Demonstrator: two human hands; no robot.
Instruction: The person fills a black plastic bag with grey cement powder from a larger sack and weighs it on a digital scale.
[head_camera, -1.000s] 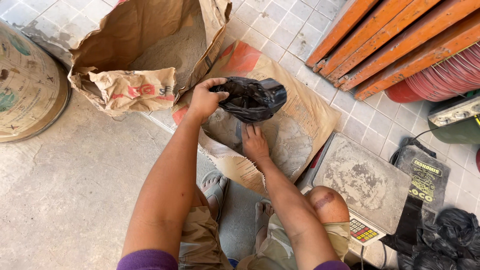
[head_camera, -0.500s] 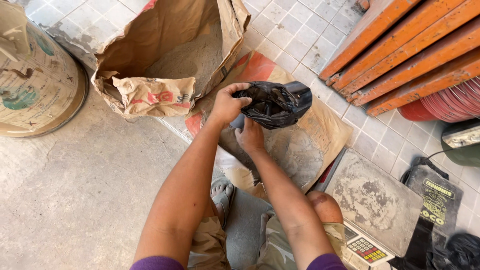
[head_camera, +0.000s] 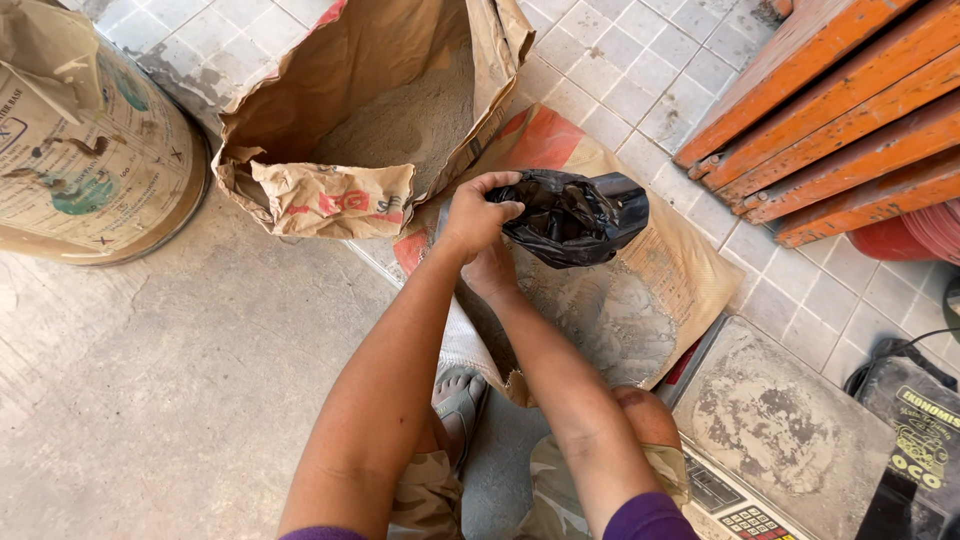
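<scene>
Left hand: our left hand (head_camera: 478, 212) is closed, fingers and thumb pinched on the rim of the crumpled black plastic bag (head_camera: 575, 217), which it holds up off the floor.
Right hand: our right hand (head_camera: 492, 270) sits just under and behind the left one, mostly hidden by it; we cannot tell whether its fingers are spread or closed, or whether they touch the bag.
Black bag: it hangs to the right of our left hand, bunched and glossy, above the flattened brown paper sack (head_camera: 640, 300) that lies spread on the floor, dusted with grey powder.
Open sack: the large open brown paper sack of grey powder (head_camera: 390, 120) stands just beyond our hands, its mouth rolled down and its torn front flap folded outward, near the black bag but apart from it.
Left of us: a round drum wrapped in printed brown paper (head_camera: 90, 160) stands on the bare concrete floor (head_camera: 150, 400), well apart from the hands.
Right of us: orange-painted wooden planks (head_camera: 840, 120) lean across the pale tiled floor (head_camera: 650, 70) at the upper right.
Near our knees: a dusty grey weighing scale with a keypad (head_camera: 770, 430) sits at the lower right, just beside our right knee.
Feet: a grey sandal (head_camera: 460, 400) shows between our forearms, resting at the edge of the flattened sack.
</scene>
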